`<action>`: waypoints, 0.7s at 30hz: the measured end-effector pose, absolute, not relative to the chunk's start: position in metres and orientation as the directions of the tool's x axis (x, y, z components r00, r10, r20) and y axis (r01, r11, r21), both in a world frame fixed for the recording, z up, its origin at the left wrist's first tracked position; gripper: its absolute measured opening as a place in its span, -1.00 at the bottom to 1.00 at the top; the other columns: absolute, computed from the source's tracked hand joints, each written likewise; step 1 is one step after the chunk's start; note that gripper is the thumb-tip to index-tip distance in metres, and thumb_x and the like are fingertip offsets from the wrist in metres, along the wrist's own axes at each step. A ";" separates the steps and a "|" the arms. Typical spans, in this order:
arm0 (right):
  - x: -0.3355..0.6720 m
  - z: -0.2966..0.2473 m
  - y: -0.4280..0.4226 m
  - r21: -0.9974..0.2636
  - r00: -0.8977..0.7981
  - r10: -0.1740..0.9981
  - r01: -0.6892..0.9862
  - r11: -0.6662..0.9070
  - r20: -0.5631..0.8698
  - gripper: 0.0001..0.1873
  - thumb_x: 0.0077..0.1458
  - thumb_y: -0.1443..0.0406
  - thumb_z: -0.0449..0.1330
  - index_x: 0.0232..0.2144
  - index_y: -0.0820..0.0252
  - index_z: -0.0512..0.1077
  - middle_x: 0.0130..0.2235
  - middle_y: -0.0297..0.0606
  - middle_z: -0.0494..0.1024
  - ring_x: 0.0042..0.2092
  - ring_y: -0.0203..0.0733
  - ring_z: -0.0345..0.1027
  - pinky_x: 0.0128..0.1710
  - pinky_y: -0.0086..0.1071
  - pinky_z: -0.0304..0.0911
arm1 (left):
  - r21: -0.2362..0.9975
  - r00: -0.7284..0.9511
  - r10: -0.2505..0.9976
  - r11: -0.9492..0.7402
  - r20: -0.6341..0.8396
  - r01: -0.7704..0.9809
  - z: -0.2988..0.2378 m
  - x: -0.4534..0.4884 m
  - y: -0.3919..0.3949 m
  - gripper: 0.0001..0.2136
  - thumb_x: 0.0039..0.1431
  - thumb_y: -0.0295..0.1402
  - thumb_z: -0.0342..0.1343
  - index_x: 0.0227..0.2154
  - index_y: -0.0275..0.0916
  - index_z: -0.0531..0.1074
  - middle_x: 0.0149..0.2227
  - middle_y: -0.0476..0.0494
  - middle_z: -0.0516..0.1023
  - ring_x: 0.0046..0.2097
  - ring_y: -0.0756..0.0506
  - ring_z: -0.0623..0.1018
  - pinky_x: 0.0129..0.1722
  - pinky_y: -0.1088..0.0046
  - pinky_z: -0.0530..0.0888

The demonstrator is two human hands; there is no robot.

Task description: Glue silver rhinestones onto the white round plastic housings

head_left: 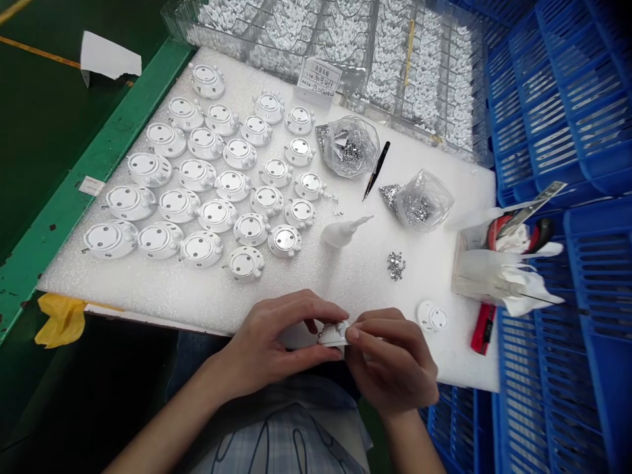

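Note:
Both hands meet at the near edge of a white foam sheet (162, 283). My left hand (276, 342) pinches a small white round plastic part (333, 334) between thumb and fingers. Opposite it, my right hand (390, 365) presses its curled fingertips on the same part's right side. Most of the part is hidden by the fingers. One more white round part (432, 317) lies just right of my right hand. Several similar white round parts (217, 214) stand in rows over the left half of the foam.
A white squeeze bottle (343, 230), black tweezers (376, 170), two clear bags of small metal pieces (350, 146) (419, 201) and a loose metal pile (395, 264) lie mid-sheet. Clear trays (345, 39) stand behind. Blue crates (563, 99) and a tool box (498, 263) are at right.

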State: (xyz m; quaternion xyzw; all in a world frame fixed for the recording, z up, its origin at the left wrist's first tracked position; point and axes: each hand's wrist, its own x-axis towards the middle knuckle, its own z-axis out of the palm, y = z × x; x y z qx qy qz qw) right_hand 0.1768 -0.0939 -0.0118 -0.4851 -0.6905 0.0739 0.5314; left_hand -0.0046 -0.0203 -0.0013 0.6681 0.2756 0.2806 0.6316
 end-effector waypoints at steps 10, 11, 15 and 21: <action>0.179 -0.008 -0.094 -0.648 0.065 0.773 0.591 0.479 0.631 -0.57 0.07 0.60 0.26 -0.07 0.11 0.53 -0.26 -0.30 0.50 -0.29 -0.24 0.47 -0.45 -0.31 0.45 | 0.998 0.747 0.662 -0.034 0.063 -0.054 0.003 -0.006 -0.015 -0.77 0.25 -0.37 0.32 -0.04 -0.18 0.57 -0.10 -0.10 0.65 -0.15 -0.07 0.60 -0.14 0.45 0.52; 0.179 -0.008 -0.094 -0.649 0.064 0.773 0.589 0.482 0.632 -0.57 0.07 0.61 0.25 -0.07 0.11 0.53 -0.26 -0.30 0.50 -0.29 -0.24 0.46 -0.44 -0.31 0.44 | 0.997 0.750 0.658 -0.023 0.067 -0.068 0.004 -0.005 -0.014 -0.78 0.26 -0.37 0.31 -0.04 -0.18 0.57 -0.08 -0.11 0.65 -0.12 -0.09 0.61 -0.12 0.44 0.53; 0.179 -0.010 -0.094 -0.648 0.069 0.748 0.557 0.519 0.660 -0.58 0.05 0.64 0.25 -0.09 0.20 0.54 -0.26 -0.28 0.50 -0.28 -0.24 0.45 -0.44 -0.31 0.44 | 0.996 0.785 0.617 0.020 0.054 -0.084 0.007 -0.005 -0.012 -0.77 0.30 -0.36 0.27 0.00 -0.15 0.54 0.01 -0.13 0.64 0.01 -0.13 0.61 0.00 0.39 0.52; 0.180 -0.011 -0.096 -0.656 0.093 0.750 0.563 0.503 0.655 -0.60 0.06 0.61 0.26 -0.10 0.16 0.54 -0.28 -0.29 0.50 -0.33 -0.25 0.43 -0.46 -0.28 0.42 | 0.986 0.828 0.551 0.169 -0.107 0.014 0.011 -0.005 -0.015 -0.76 0.35 -0.31 0.22 0.04 -0.11 0.53 0.02 -0.10 0.65 -0.06 -0.10 0.64 -0.05 0.41 0.55</action>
